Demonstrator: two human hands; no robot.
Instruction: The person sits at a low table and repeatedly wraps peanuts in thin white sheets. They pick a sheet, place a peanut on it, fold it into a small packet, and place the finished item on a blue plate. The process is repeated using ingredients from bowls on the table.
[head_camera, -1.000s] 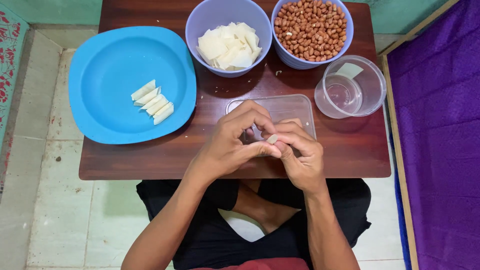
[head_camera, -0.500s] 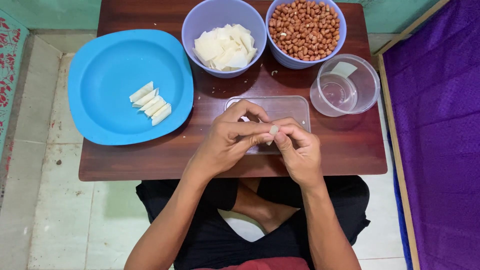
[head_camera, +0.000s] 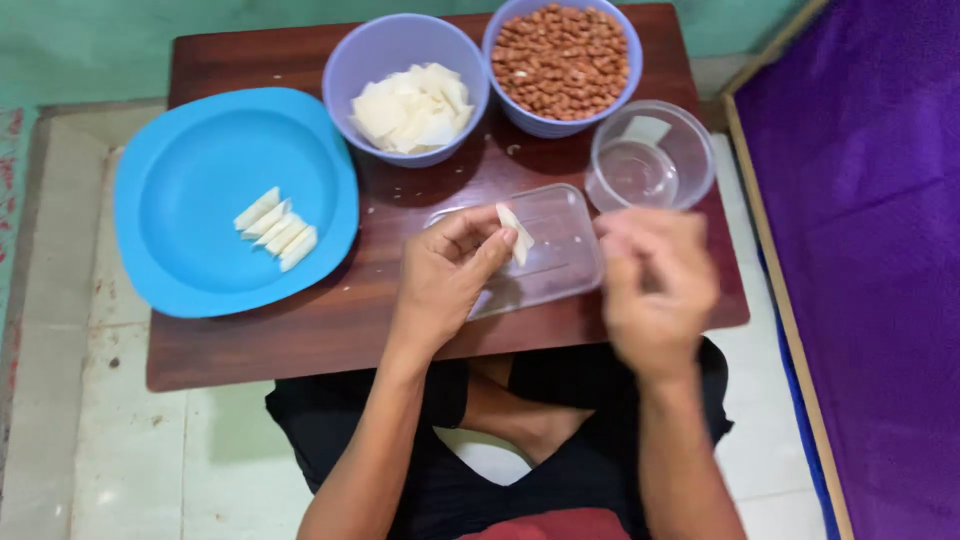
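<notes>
My left hand (head_camera: 447, 275) pinches a small folded white wrapper piece (head_camera: 516, 232) over a clear rectangular plastic lid (head_camera: 560, 250) on the dark wooden table (head_camera: 330, 330). My right hand (head_camera: 655, 285) hovers blurred at the table's right front, below a clear round container (head_camera: 650, 160); whether it holds anything cannot be told. A blue plate (head_camera: 200, 180) at the left carries several folded white pieces (head_camera: 276, 230). Two lilac bowls stand at the back: one with white wrapper sheets (head_camera: 412, 108), one with peanuts (head_camera: 562, 60).
The table is small and low; my crossed legs sit under its front edge. A purple mat (head_camera: 860, 250) with a wooden border lies to the right. Pale floor tiles (head_camera: 70, 440) surround the table at left and front.
My hands were joined over the clear lid working one piece. Now they have parted: the left keeps the folded piece, the right has swung away to the right.
</notes>
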